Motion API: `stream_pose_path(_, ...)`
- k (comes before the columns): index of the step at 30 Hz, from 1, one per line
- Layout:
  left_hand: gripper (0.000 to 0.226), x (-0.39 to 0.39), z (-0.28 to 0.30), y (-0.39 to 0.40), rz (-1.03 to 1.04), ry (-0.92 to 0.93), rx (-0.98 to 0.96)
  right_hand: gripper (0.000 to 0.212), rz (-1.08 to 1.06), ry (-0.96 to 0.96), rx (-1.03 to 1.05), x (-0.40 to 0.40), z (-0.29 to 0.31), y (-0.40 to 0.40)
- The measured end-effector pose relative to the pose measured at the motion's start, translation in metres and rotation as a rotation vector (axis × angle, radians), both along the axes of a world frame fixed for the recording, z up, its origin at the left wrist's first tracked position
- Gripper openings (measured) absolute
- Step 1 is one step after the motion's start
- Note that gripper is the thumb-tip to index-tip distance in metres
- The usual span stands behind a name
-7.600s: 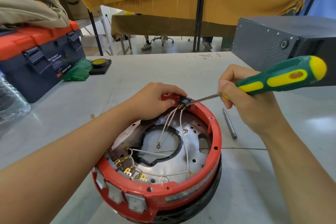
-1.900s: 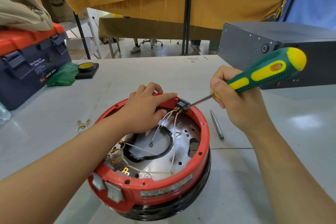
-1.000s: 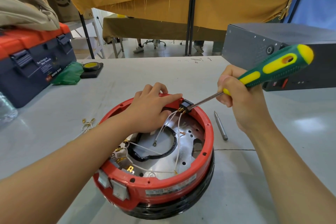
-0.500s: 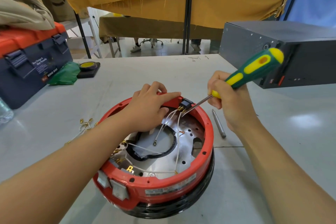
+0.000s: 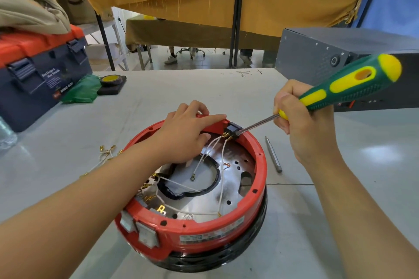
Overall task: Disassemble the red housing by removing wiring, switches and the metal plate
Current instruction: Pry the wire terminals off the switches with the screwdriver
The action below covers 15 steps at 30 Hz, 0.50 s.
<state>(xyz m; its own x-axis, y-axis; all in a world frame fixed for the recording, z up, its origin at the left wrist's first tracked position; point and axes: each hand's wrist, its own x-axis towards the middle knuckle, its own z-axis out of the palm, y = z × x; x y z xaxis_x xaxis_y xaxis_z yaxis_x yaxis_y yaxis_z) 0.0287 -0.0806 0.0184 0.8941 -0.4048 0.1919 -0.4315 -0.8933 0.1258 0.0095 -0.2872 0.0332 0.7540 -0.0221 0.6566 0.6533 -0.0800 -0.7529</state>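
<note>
Right grip (image 5: 303, 129) holding screwdriver (image 5: 347, 86), tip seemingly touching switch (image 5: 232, 130)

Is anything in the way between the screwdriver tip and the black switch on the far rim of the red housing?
Nothing visible. The right hand holds the screwdriver with its tip at the black switch on the red housing rim. The left hand rests on the rim beside the switch, not across the shaft. White wires hang from the switch's inner side.
</note>
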Motion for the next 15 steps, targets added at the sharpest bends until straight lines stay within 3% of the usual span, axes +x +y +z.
stream_pose_path(9,0.053,0.0015,-0.0009,0.0005,-0.002,-0.004,0.005,0.04,-0.011,-0.029,-0.074,-0.0027,0.0001,0.0032)
stream_pose_path(15,0.054,0.0013,-0.0014,0.0002,-0.002,-0.014,0.012,0.034,-0.065,-0.101,-0.138,-0.0072,-0.0006,0.0063)
